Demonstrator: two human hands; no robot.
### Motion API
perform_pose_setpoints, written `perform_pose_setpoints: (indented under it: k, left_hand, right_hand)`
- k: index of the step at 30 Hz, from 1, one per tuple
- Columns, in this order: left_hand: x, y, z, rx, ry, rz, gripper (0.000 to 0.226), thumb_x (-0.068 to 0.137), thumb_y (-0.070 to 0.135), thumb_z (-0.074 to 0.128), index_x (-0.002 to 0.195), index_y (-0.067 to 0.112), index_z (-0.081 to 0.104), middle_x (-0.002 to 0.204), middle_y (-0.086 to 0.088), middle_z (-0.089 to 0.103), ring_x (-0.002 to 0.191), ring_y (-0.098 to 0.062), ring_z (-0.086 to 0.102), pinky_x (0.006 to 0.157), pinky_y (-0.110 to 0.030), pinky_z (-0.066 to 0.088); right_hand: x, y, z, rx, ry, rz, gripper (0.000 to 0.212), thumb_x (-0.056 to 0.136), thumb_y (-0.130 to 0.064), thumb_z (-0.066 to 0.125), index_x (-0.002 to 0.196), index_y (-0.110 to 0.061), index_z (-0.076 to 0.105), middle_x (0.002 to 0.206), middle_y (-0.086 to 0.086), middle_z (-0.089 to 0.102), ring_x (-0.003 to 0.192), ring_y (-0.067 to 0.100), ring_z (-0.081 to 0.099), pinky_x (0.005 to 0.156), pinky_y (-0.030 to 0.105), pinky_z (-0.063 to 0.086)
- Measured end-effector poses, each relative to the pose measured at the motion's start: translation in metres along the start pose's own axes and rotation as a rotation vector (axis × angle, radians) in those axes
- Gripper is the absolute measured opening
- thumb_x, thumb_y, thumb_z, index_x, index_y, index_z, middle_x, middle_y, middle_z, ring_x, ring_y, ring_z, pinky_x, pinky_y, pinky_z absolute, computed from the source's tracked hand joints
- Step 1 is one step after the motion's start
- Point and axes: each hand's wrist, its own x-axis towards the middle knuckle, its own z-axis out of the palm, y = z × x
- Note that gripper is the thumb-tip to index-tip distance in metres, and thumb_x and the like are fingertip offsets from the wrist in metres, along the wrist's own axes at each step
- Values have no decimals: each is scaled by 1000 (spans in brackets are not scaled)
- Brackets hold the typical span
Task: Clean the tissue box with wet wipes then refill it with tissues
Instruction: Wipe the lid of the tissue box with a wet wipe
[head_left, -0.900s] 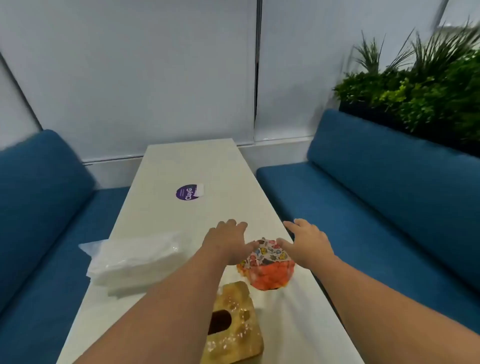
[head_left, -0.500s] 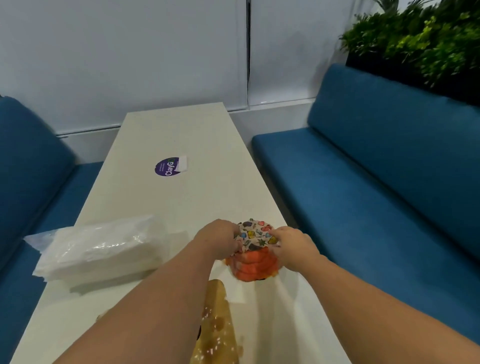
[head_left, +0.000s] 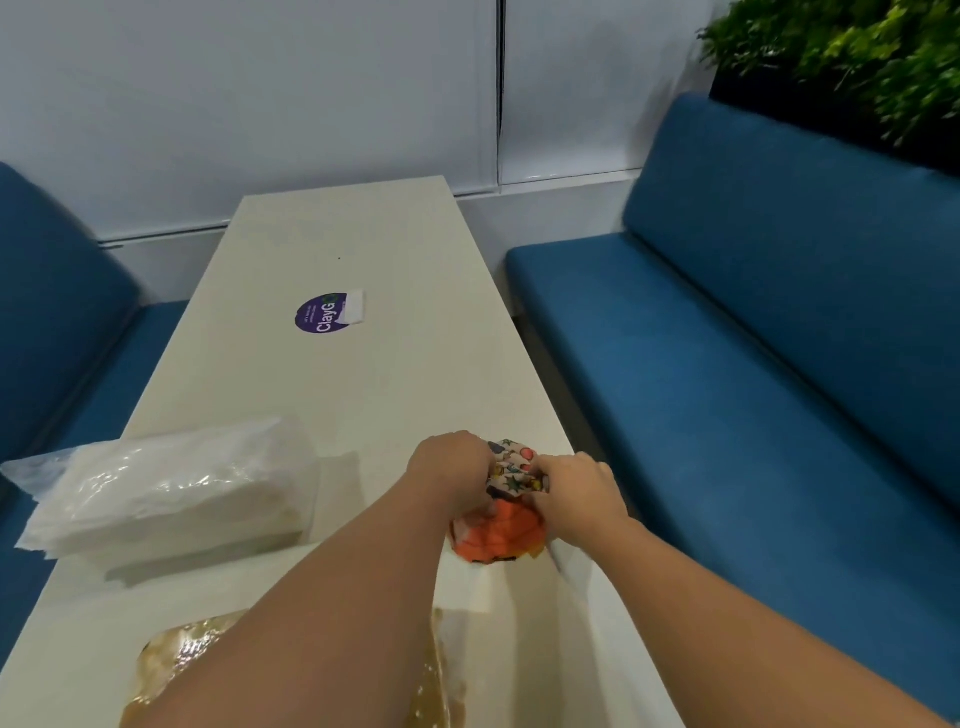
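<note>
- One head view only; a long cream-white table (head_left: 363, 395) is seen running away from the wearer, flanked by a blue cushioned bench on the left (head_left: 47, 322) and a blue cushioned bench on the right (head_left: 769, 364).
- Both bare forearms are stretched forward over the near half of the table.
- An orange soft wet-wipe pack with a cartoon-printed top flap (head_left: 498, 530) is seen on the table near its right edge, gripped from both sides.
- The left hand (head_left: 452, 475) is curled closed on the left side of the pack's printed top; fingertips are hidden against the pack.
- The right hand (head_left: 579, 491) is closed in a pinch on the right side of the same printed top; how much is caught between thumb and fingers cannot be told.
- The printed top appears bunched up between the two hands; whether it is peeled open cannot be told.
- A golden-brown glossy tissue box (head_left: 171, 670) is seen at the bottom edge, mostly covered by the left forearm, well short of the wipe pack.
- A clear plastic-wrapped block of white tissues (head_left: 166, 493) is laid on the table's left side, overhanging the left edge a little, apart from both hands.
- A round purple sticker with white lettering (head_left: 319, 314) is stuck mid-table, a white tab at its right.
- A green leafy plant (head_left: 852, 47) is seen behind the right bench; a white panelled wall (head_left: 260, 104) closes the far end.
</note>
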Motion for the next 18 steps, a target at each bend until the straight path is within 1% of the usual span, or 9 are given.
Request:
perform_pose_setpoints:
  k: [2, 4, 7, 9, 11, 13, 15, 17, 18]
  left_hand:
    - [2, 1, -1, -9, 6, 15, 23, 82, 40, 70, 98, 24, 66, 88, 3, 58, 83, -20, 55, 64, -27, 38]
    - [2, 2, -3, -35, 7, 23, 19, 85, 33, 67, 101, 24, 67, 90, 1, 58, 84, -21, 54, 65, -27, 38]
    - [-3, 1, -12, -141, -3, 56, 20, 85, 31, 63, 103, 22, 63, 98, -1, 59, 95, -22, 56, 73, -31, 45]
    - [-9, -3, -24, -269, 28, 87, 11, 86, 26, 59, 96, 23, 58, 95, 0, 57, 94, -23, 55, 73, -33, 46]
    - [-21, -7, -40, -338, 93, 130, 7, 88, 23, 56, 93, 27, 54, 97, 1, 59, 91, -21, 55, 71, -30, 44]
    - [-36, -8, -55, -407, 154, 164, 13, 93, 25, 55, 104, 30, 57, 105, 3, 62, 93, -18, 55, 77, -28, 45]
    - [-57, -12, -69, -466, 236, 167, 21, 95, 27, 54, 114, 30, 61, 109, 5, 64, 95, -16, 56, 81, -27, 45]
    - [-74, -19, -78, -507, 374, 149, 21, 92, 28, 60, 113, 29, 65, 106, 5, 67, 96, -16, 58, 81, -28, 46]
    - [-86, -24, -80, -553, 467, 106, 23, 89, 29, 64, 112, 28, 66, 105, 5, 67, 95, -16, 59, 82, -29, 48]
  right_hand:
    - [1, 2, -2, 32, 9, 6, 22, 95, -36, 53, 114, -33, 62, 103, -4, 66, 104, 20, 52, 89, 37, 37]
    - [0, 3, -5, 69, 10, 11, 20, 94, -36, 54, 112, -34, 63, 103, -4, 66, 105, 19, 51, 89, 36, 37]
    - [-6, 5, -14, 133, 50, -6, 17, 87, -39, 60, 101, -31, 64, 103, -5, 59, 105, 18, 50, 86, 34, 42]
    - [-11, 6, -26, 268, 94, -41, 19, 79, -37, 68, 94, -27, 61, 104, -6, 52, 100, 15, 49, 80, 30, 46]
    - [-18, 0, -46, 427, 76, -115, 40, 73, -35, 75, 108, -26, 59, 111, -11, 50, 101, 10, 50, 77, 22, 44]
    - [-24, -11, -67, 502, 14, -179, 58, 74, -32, 77, 127, -29, 53, 115, -13, 52, 99, 9, 53, 73, 17, 45]
    - [-29, -26, -86, 474, 13, -223, 48, 82, -25, 70, 128, -30, 55, 106, -10, 58, 88, 11, 57, 64, 14, 46]
    - [-33, -38, -99, 496, 89, -235, 32, 90, -22, 61, 121, -29, 61, 97, -9, 61, 82, 10, 58, 58, 14, 45]
    - [-36, -46, -104, 539, 119, -251, 27, 92, -23, 60, 119, -29, 63, 97, -9, 61, 84, 11, 58, 59, 16, 48]
